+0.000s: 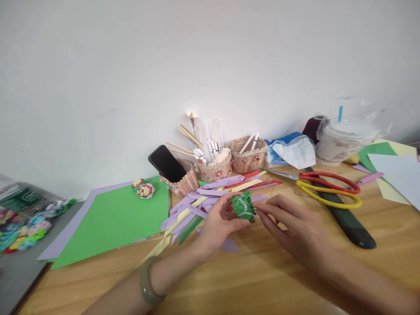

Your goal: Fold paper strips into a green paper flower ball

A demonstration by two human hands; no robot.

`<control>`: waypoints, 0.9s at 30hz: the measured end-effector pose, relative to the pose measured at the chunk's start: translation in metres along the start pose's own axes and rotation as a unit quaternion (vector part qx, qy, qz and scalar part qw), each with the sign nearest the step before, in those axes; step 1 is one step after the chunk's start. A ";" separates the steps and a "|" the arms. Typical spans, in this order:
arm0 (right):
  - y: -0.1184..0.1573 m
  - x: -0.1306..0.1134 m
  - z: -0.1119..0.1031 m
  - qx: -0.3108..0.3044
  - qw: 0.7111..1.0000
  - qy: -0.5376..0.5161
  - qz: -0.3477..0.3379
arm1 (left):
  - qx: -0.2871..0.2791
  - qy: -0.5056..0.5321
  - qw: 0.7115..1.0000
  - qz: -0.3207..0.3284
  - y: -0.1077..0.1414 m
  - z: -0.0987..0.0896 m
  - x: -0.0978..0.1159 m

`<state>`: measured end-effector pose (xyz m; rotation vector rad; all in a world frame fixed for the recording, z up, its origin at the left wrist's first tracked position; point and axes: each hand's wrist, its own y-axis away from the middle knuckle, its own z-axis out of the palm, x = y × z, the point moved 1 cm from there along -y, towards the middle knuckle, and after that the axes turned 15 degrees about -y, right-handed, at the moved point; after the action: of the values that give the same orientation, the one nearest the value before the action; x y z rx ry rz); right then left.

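My left hand (220,223) holds a small rounded green paper ball (243,206) with white lines across it, thumb in front and fingers behind. At the ball's right edge, the thumb and forefinger of my right hand (290,225) are pinched together on it; the exact bit between the fingertips is hidden. Behind and left of my left hand lies a loose pile of folded paper strips (210,192) in purple, cream, red and green. Scissors (328,186) with red and yellow handles lie beyond my right hand, across a dark flat bar (351,223).
Along the wall stand craft-stick baskets; one (185,179) holds a phone (167,162), another (215,168) sticks and tubes. Two rolled paper flowers (144,189) sit on green sheets (114,223). A lidded cup (343,140) and more paper (397,170) are at right.
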<state>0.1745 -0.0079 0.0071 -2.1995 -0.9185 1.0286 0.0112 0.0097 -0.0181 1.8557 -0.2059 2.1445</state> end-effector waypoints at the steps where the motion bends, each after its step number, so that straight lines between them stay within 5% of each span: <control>1: 0.000 0.000 -0.001 0.004 1.000 0.008 -0.008 | -0.002 0.008 1.000 -0.005 0.001 0.000 0.001; 9: 0.005 0.002 -0.003 -0.052 0.992 0.023 -0.108 | -0.011 0.042 0.999 0.001 0.003 0.001 0.002; 17: -0.003 -0.002 -0.008 -0.038 0.996 -0.042 -0.072 | -0.034 0.064 0.997 -0.015 0.005 0.002 0.007; 22: -0.013 -0.005 -0.018 0.025 0.991 -0.128 0.026 | -0.113 0.102 0.987 -0.055 0.006 -0.002 0.007; 27: -0.012 -0.002 -0.018 0.001 0.984 -0.174 0.046 | -0.157 0.133 0.976 -0.067 0.006 -0.005 0.005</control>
<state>0.1832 -0.0052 0.0267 -2.1129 -0.9676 1.4918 0.0045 0.0063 -0.0132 1.3567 -0.3286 2.0981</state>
